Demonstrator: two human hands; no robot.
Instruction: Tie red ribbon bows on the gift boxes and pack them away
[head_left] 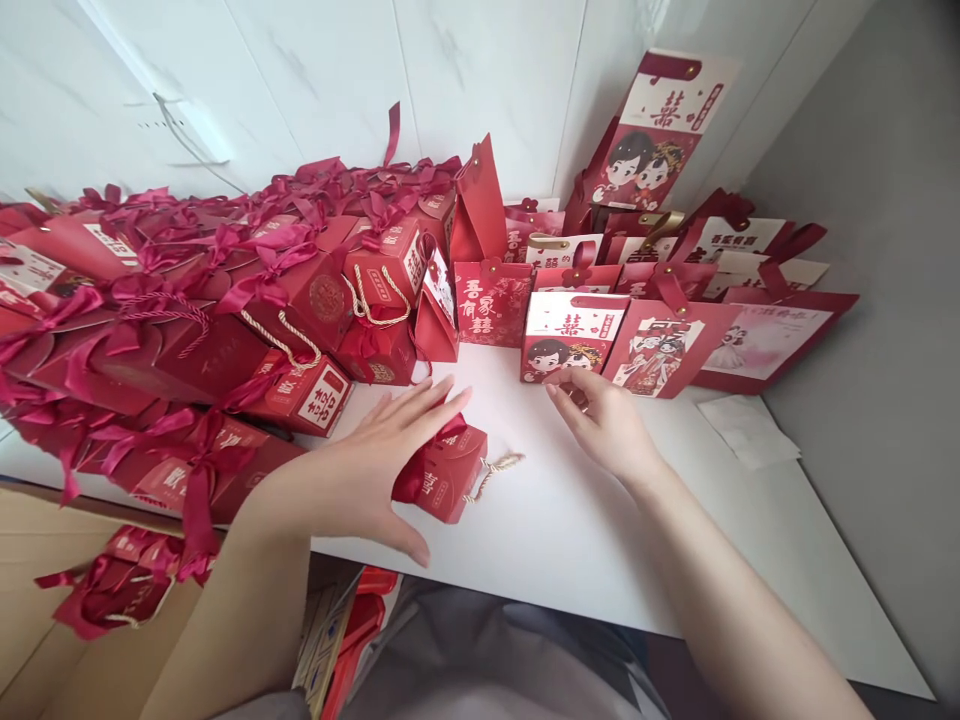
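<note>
My left hand (367, 470) is open, its fingers spread and its thumb apart. It reaches over the left side of a small red gift box (457, 475) with a twisted cream cord; whether it touches the box I cannot tell. Farther right, my right hand (604, 425) has its fingers curled toward the thumb. Its fingertips meet the lower edge of a white-and-red gift box (574, 335) printed with a cartoon couple, at least in the picture. What is between those fingers, if anything, is hidden.
Many red boxes with ribbon bows (277, 270) are piled at left. Upright gift bags (667, 345) stand in rows at back right, and a taller cartoon box (652, 130) rises behind them. A white paper (750, 430) lies on the white table (570, 560). A cardboard carton (45, 560) is below left.
</note>
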